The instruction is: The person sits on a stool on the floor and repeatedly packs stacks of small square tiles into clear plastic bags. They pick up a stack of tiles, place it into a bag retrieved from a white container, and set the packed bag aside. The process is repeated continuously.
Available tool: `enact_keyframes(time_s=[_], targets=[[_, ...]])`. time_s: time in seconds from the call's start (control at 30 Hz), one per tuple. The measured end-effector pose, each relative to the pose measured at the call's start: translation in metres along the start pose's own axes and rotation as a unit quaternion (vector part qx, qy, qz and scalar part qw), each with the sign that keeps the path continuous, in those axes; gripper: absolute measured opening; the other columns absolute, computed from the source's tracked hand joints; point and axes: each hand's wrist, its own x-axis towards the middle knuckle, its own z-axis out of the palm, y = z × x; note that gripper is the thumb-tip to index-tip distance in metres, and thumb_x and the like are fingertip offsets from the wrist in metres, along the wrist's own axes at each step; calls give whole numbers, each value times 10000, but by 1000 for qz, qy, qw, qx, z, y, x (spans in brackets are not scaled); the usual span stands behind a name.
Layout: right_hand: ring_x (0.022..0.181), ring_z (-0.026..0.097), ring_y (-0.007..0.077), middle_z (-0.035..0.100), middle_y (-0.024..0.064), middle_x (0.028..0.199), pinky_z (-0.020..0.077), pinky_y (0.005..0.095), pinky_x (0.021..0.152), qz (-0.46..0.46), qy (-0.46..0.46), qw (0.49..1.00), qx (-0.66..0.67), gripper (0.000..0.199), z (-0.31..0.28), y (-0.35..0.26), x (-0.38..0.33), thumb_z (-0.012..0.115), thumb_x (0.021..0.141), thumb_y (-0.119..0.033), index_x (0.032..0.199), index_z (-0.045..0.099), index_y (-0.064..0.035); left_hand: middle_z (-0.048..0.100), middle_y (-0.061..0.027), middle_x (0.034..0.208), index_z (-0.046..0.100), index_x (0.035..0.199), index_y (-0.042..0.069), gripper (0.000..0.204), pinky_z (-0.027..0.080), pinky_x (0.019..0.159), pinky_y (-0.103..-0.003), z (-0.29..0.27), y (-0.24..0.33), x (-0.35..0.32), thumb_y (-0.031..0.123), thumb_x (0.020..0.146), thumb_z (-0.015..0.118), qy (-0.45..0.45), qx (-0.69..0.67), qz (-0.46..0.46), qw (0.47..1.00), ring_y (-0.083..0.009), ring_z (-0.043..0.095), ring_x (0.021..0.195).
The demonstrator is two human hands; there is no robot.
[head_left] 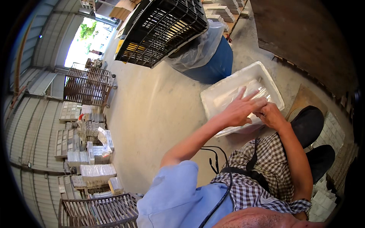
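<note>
My left hand is over a white rectangular tub, its fingers stretched out and apart. Beside it, my right hand has its fingers curled in, touching or nearly touching the left one. Whatever sits in the right hand's grip, if anything, is too hidden to name. Inside the tub lies shiny transparent plastic, under and just beyond my fingers. Its contents cannot be made out. The tub stands on the floor in front of my knees, which a brown checked cloth covers.
Beyond the tub stands a blue bin with a plastic liner, next to a black slatted crate. A large dark brown panel rises at right. Bundled stacks and metal racks line the left wall. A black cable crosses my body.
</note>
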Motion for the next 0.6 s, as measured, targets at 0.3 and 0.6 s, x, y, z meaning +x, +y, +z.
enact_keyframes(time_s=[0.3,0.6], targets=[[726,667,277,692,143,824,512,354,656,68,80,994,33,154,-17,-10,-4,760,770,-60,909,718,-8,666,-62,866,727,910,146,111,328,1111,-559,19,-47,2,178,815,680,-4,49,-73,996,-251,636,978],[833,666,306,677,158,884,504,368,753,219,91,971,29,141,-24,9,-16,696,813,-102,917,720,-9,585,-50,726,661,714,128,87,398,1050,-520,-22,-53,-8,170,776,705,195,281,-122,932,-243,626,780]])
